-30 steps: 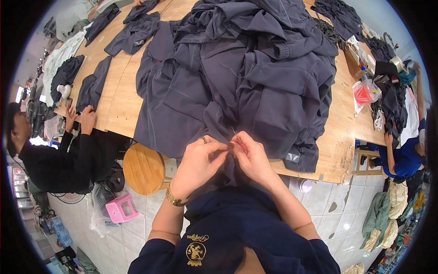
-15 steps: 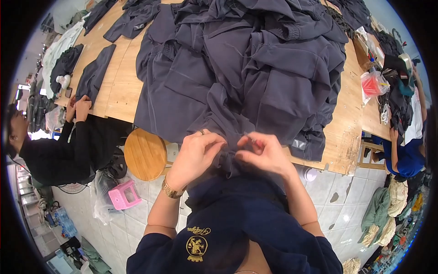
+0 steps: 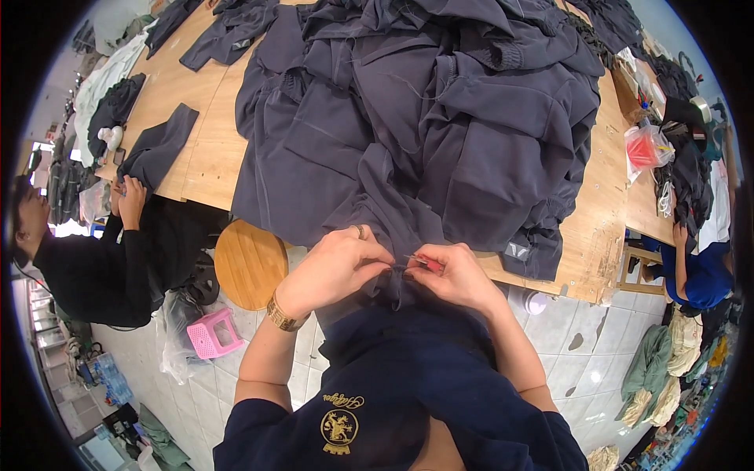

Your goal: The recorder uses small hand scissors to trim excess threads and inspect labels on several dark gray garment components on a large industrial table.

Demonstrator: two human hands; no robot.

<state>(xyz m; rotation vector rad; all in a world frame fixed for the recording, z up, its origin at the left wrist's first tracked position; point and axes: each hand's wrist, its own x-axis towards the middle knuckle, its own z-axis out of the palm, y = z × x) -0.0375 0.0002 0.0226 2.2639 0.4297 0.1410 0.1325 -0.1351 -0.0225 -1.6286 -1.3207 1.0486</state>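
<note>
Head view: left hand [image 3: 339,265] and right hand [image 3: 462,276] close together at a dark grey garment [image 3: 386,206].
The left hand pinches the cloth between thumb and fingers; the right hand grips a small red tool [image 3: 429,264], its tip pointing left. The garment hangs over the near edge of the worktop [image 3: 591,255], in front of a heap of similar clothing [image 3: 345,118].

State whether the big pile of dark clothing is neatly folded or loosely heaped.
Loosely heaped: the dark clothing lies in rumpled, overlapping layers with uneven creases.
</note>
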